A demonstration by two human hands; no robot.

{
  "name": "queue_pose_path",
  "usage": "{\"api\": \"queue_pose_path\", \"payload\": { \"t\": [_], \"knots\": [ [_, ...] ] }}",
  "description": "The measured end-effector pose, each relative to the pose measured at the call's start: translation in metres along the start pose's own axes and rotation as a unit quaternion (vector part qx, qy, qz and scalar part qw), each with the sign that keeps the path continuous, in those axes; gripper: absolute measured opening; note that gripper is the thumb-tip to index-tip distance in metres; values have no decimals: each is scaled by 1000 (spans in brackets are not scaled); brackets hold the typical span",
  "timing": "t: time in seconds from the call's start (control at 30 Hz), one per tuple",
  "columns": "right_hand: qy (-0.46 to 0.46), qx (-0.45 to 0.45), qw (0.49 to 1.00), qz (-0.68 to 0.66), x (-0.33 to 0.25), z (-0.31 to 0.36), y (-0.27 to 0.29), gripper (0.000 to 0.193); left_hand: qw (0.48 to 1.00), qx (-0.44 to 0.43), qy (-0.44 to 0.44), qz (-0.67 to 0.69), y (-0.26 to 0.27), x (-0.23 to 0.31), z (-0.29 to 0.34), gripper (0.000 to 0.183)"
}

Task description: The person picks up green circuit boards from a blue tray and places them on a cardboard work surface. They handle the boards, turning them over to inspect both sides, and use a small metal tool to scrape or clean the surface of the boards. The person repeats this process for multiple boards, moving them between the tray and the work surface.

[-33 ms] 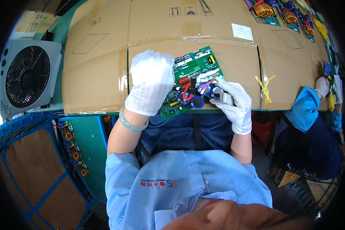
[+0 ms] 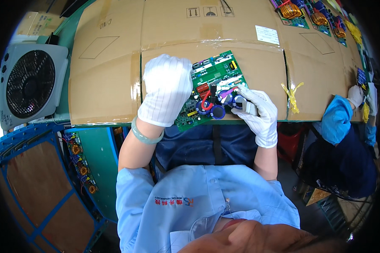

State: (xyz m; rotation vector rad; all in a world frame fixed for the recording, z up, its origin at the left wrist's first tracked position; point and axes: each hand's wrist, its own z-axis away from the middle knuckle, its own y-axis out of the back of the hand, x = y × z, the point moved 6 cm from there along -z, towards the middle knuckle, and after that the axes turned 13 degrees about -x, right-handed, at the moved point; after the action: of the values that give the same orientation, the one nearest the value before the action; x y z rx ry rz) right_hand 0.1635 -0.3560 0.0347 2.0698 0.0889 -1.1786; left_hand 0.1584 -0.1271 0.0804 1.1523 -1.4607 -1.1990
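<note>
The green board [image 2: 215, 75] lies slanted near the front edge of the cardboard [image 2: 109, 80], between the two hands, and its lower left corner sticks out past that edge. The left hand [image 2: 166, 86], in a white glove, is curled like a fist over the board's left side. Its back faces up and its fingertips are tucked out of sight, so I cannot tell if it grips anything, and it hides part of the board. The right hand [image 2: 255, 111] is gloved too. Its thumb and fingers bend around a pale grey block [image 2: 251, 109], right by the blue cans [image 2: 217, 112], and I cannot tell if the block is joined to the board. A red wire [image 2: 204, 102] loops next to the cans. The small parts by the left hand are too tiny to make out. At the top right, more boards [image 2: 291, 12] are cut off by the picture's edge. Far right, another person's gloved hand [image 2: 355, 96] is near a small blue thing [image 2: 361, 77] that is hard to make out. A yellow tie [image 2: 293, 98] lies on the cardboard, and a fan [image 2: 31, 84] stands at the left.
</note>
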Motion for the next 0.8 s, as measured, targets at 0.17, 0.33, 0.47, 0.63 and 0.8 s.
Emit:
{"api": "queue_pose_path", "payload": {
  "t": [0.17,0.33,0.47,0.63,0.8],
  "knots": [
    [-13,-1,1000,-18,1,0,-1,53,999,31,15,31,2,-5,2,9],
    [-26,10,999,-38,7,5,-3,53,978,-12,53,200,18,-38,6,17],
    [-42,5,999,-26,9,6,-5,56,926,-48,73,367,26,-60,37,19],
    [-56,9,997,-43,10,8,-5,61,920,-48,-21,389,24,-56,68,23],
    [-74,11,989,-126,24,17,-4,52,915,-21,-23,403,16,-51,82,30]
  ]
}}
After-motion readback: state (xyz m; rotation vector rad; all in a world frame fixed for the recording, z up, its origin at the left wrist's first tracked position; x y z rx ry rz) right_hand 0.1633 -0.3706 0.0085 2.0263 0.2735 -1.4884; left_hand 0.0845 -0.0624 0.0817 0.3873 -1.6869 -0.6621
